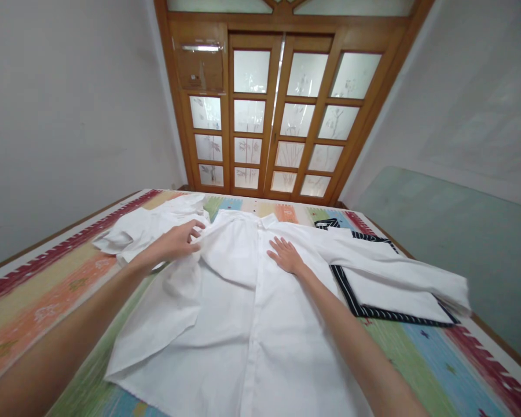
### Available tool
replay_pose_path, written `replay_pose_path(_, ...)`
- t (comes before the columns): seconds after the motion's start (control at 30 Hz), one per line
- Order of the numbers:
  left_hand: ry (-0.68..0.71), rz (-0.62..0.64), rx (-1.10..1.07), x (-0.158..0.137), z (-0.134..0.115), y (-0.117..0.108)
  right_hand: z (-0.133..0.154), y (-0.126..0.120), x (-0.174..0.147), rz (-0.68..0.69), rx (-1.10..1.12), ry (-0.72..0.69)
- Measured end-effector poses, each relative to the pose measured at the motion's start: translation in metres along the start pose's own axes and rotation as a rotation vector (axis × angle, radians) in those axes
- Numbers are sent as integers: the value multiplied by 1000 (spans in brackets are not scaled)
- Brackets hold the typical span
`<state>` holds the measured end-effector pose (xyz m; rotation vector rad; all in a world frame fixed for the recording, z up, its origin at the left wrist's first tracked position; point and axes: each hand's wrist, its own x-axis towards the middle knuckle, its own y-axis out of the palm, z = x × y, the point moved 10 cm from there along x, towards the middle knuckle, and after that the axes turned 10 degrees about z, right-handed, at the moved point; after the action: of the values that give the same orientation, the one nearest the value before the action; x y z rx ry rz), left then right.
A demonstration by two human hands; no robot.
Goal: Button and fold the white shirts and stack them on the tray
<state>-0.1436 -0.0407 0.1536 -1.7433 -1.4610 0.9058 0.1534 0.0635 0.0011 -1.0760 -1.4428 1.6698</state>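
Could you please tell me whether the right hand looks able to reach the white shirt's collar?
Probably yes: the right hand rests flat on the white shirt near the collar, and nothing visible blocks the way.

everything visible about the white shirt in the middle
The white, thin-looking shirt lies creased on a multicoloured cloth, collar at the far end, front placket down its middle. Its left side is partly folded; the sleeve on the right stretches over white-striped black fabric. The right hand rests flat on its upper front; the left hand is at its left edge, grip unclear.
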Motion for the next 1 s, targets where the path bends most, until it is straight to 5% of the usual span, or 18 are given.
replay_pose_path(0.2,308,169,-221,2,-92,83,-2,1,2,16,44,3)
replay_pose_path(0.33,363,325,-209,3,-115,163,-5,0,5,13,95,14)
replay_pose_path(0.43,395,367,-211,-3,-122,193,-9,-9,12,-35,236,18)
replay_pose_path(0.57,416,258,-335,-2,-117,160,-20,-37,26,-276,714,39)
replay_pose_path(0.7,239,-233,-274,18,-60,71,-5,-55,46,-409,931,16)
replay_pose_path(0.77,156,-330,-230,30,-27,51,6,-59,53,-467,996,-9)
replay_pose_path(0.87,91,-223,-228,52,9,66,21,-55,61,-481,1006,-30)
replay_pose_path(1.0,160,13,-262,68,11,113,22,-42,63,-489,1025,-22)
